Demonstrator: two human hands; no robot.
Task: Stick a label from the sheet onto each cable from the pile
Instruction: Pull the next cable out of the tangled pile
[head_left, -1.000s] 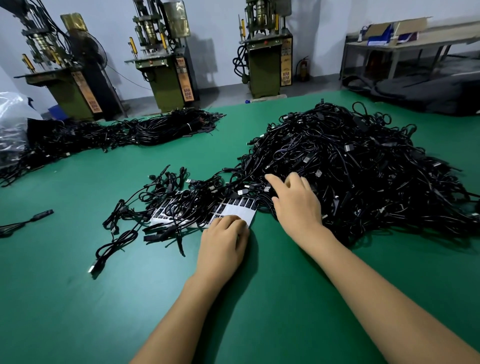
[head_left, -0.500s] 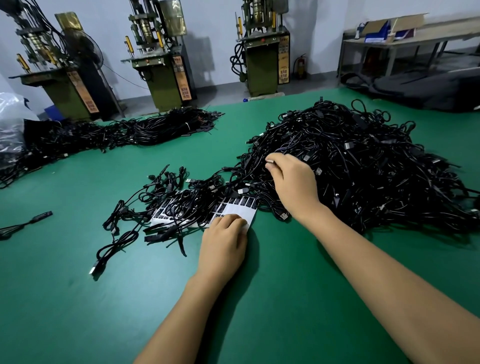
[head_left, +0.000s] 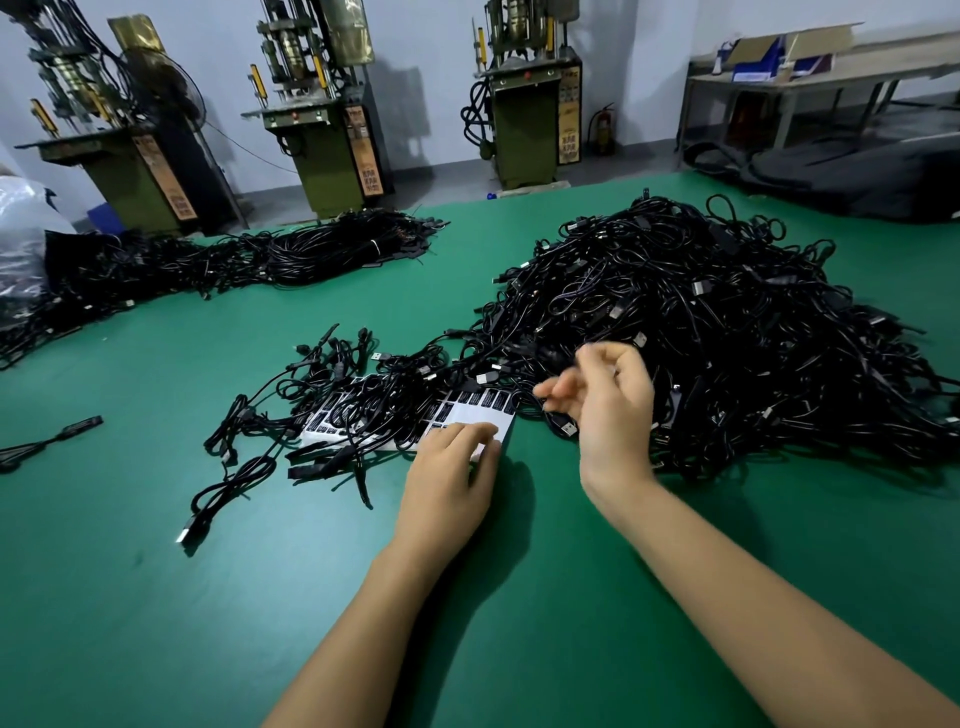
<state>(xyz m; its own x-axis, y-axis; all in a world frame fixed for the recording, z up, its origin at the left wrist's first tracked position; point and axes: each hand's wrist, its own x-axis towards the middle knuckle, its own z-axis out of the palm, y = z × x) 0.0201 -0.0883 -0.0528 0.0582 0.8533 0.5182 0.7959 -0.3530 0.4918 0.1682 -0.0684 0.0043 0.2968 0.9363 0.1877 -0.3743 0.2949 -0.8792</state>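
A big tangled pile of black cables (head_left: 727, 332) covers the right half of the green table. A white label sheet (head_left: 478, 408) with rows of black labels lies at the pile's left foot, partly buried under loose cables (head_left: 363, 400). My left hand (head_left: 452, 478) lies flat on the sheet's near right corner and holds it down. My right hand (head_left: 608, 400) is lifted at the pile's near edge, blurred, with its fingers curled around a thin black cable. That cable's USB plug (head_left: 567, 429) dangles just below the fingers.
A second heap of bundled cables (head_left: 218, 260) stretches along the far left of the green table (head_left: 156, 597). One single cable end (head_left: 62, 434) lies at the left edge. Several green machines (head_left: 332, 150) stand behind the table. A workbench (head_left: 831, 67) stands far right.
My right hand has pulled back from the pile toward me and risen, bringing a cable end with it. My left hand has stayed on the label sheet.
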